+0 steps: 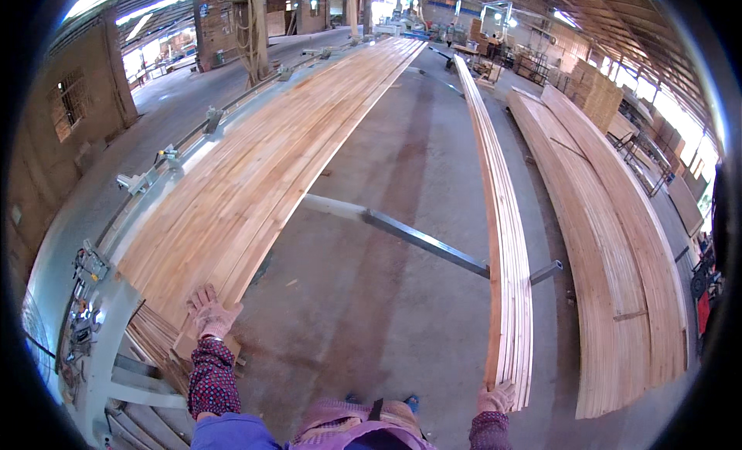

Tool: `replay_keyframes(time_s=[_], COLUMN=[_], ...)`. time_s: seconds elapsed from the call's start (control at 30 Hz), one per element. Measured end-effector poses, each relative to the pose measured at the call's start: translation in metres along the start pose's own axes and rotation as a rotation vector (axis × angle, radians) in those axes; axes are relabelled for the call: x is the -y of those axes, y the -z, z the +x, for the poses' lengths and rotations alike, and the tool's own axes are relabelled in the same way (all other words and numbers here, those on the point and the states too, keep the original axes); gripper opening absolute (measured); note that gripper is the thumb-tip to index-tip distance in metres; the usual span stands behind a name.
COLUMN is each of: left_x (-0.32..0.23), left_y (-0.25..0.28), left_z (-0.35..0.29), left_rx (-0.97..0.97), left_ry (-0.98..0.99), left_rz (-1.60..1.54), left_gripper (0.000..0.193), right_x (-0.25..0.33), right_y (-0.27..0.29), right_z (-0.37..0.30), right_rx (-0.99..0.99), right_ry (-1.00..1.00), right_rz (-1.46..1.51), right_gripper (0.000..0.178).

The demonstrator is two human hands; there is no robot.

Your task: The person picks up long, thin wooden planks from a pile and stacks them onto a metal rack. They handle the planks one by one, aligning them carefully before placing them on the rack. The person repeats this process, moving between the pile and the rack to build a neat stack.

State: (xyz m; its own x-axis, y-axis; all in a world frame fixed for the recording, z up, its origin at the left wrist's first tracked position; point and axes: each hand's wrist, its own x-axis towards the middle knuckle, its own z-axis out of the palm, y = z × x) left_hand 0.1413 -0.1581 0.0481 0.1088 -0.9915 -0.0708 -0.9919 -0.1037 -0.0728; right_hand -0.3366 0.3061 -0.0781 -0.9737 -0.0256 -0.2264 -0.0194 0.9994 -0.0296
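Observation:
My left hand [210,312], in a pale work glove, lies on the near corner of a long panel of wooden strips [255,156] laid side by side. Its fingers are spread flat on the wood, and it grips nothing. At the right, my right hand [495,397], also gloved, closes over the near end of a narrow row of long wooden strips [506,295]. Its fingertips are partly hard to make out against the wood. A metal support bar [425,243] runs from the panel's side and passes under this row.
Metal clamps [137,183] line the left side of the machine frame [116,373]. Below the panel's near end are more strips [154,338]. A large wood stack [603,280] stands right of the narrow row. Concrete floor [371,311] shows between panel and row.

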Motion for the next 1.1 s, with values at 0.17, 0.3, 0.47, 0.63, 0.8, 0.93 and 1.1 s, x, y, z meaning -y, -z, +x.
replay_keyframes(time_s=[0.17, 0.3, 0.47, 0.63, 0.8, 0.93, 1.1], left_x=[-0.002, -0.007, 0.013, 0.000, 0.005, 0.015, 0.003], left_y=[-0.008, -0.005, 0.009, 0.010, -0.001, -0.009, -0.010], left_z=[0.004, 0.000, -0.010, -0.008, -0.002, -0.007, -0.003], left_rx=[-0.044, -0.037, -0.001, 0.013, -0.033, -0.129, -0.210], left_ry=[-0.004, -0.013, 0.022, 0.023, -0.039, -0.041, -0.075], left_rz=[-0.020, -0.041, -0.071, -0.109, -0.118, -0.135, -0.142], left_gripper=[0.106, 0.105, 0.106, 0.105, 0.103, 0.098, 0.096], right_x=[0.006, 0.000, 0.015, -0.031, -0.067, -0.055, -0.058], right_y=[0.001, -0.006, 0.016, -0.070, -0.109, -0.082, -0.065], right_z=[0.001, 0.002, -0.005, 0.053, 0.087, 0.080, 0.063], right_rx=[-0.009, -0.132, 0.060, -0.121, -0.140, 0.055, -0.107], right_ry=[-0.023, 0.036, 0.031, 0.119, 0.262, 0.162, 0.212], right_rz=[-0.020, -0.042, 0.084, -0.096, -0.276, -0.181, -0.285], right_gripper=[0.090, 0.083, 0.081, 0.079, 0.084, 0.084, 0.087])
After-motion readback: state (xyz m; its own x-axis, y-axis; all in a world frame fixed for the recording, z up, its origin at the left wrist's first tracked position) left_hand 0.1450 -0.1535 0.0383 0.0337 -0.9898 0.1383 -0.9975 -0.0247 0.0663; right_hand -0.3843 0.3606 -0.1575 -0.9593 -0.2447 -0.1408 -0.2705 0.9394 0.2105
